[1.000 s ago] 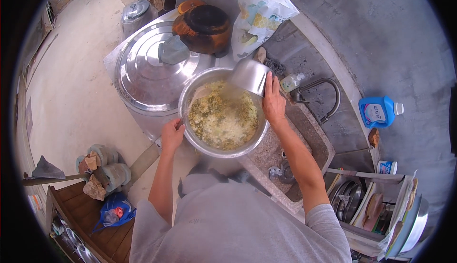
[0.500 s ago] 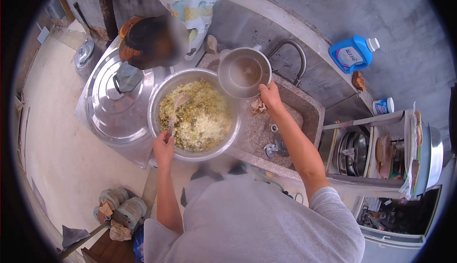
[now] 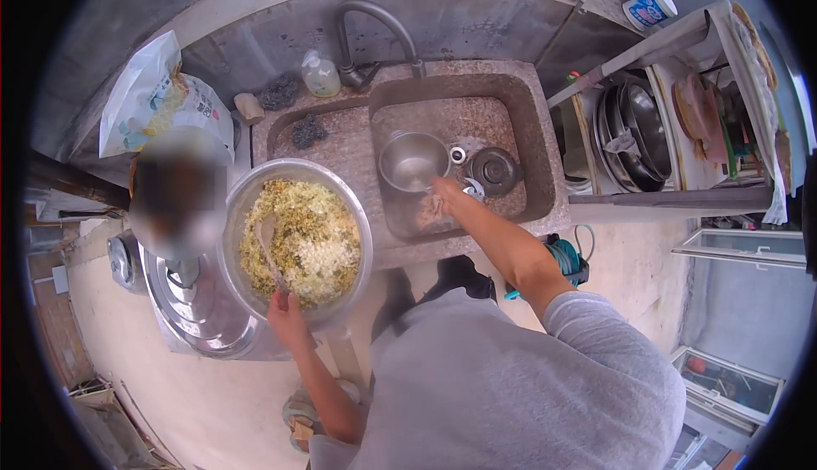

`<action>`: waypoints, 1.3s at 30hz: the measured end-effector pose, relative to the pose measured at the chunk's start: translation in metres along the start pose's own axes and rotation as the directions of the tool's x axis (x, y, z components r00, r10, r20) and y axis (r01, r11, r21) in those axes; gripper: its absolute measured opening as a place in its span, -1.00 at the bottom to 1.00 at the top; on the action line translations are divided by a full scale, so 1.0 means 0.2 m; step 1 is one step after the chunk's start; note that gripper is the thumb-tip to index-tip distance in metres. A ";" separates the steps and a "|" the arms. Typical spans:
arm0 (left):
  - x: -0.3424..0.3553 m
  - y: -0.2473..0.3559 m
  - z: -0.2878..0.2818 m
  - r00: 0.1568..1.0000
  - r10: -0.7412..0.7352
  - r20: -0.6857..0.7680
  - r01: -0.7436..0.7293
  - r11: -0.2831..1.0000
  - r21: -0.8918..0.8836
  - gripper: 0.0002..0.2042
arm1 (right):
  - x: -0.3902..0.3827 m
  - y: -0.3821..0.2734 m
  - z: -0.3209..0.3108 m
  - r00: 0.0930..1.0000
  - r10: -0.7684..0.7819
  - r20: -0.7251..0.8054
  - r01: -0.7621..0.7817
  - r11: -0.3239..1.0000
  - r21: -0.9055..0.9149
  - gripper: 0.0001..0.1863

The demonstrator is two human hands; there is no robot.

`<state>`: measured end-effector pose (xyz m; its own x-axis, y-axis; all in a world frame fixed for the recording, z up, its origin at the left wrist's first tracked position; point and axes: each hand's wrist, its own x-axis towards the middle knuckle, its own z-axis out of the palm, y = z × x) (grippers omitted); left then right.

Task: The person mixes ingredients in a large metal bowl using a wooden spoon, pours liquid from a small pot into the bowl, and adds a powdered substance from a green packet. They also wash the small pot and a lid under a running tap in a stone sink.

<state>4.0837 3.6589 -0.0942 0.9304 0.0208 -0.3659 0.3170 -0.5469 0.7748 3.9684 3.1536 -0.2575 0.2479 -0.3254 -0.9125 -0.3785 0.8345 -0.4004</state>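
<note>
A large metal basin holds a crumbly yellow-green mixture with a paler patch on its right side. A wooden spoon lies with its head in the mixture; my left hand is closed round the handle at the near rim. My right hand reaches into the stone sink, fingers closed at the near right edge of a small metal pot. The pot rests low in the sink or just above its floor; I cannot tell which. A crumpled brownish cloth lies by that hand.
A curved faucet arches over the sink, where a dark round object sits. A soap bottle and a white bag stand behind. Left is a large lidded pot; right, a shelf with pans.
My right hand has carried the metal pot from beside the basin's far rim down into the sink. My left hand still holds the spoon. The view has turned toward the right.
</note>
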 end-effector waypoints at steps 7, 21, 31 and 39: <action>0.02 0.05 0.24 1.000 0.021 0.018 -0.024 0.985 0.174 -0.47 | 0.76 -0.04 -0.19 0.999 -0.052 0.008 0.049 0.968 0.248 -0.49; -0.04 0.16 0.38 0.977 0.198 0.077 -0.212 0.891 0.401 -0.69 | 0.25 -0.18 -0.50 0.980 -0.085 0.181 0.024 0.949 0.314 -0.54; 0.00 0.07 0.17 0.936 0.303 0.176 -0.351 0.807 0.476 -0.72 | -0.58 -0.04 -1.46 0.795 -0.507 -0.332 0.595 0.758 0.268 -0.40; 0.03 0.04 -0.03 0.948 0.306 0.089 -0.314 0.847 0.429 -0.54 | -0.77 0.08 -1.72 0.704 -0.524 -0.480 0.630 0.772 0.081 -0.39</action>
<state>4.0925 3.6592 -0.0861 0.9625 -0.2222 -0.1558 -0.1024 -0.8289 0.5499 3.6170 3.0635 -0.1516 -0.0552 -0.8797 -0.4723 -0.0640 0.4752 -0.8775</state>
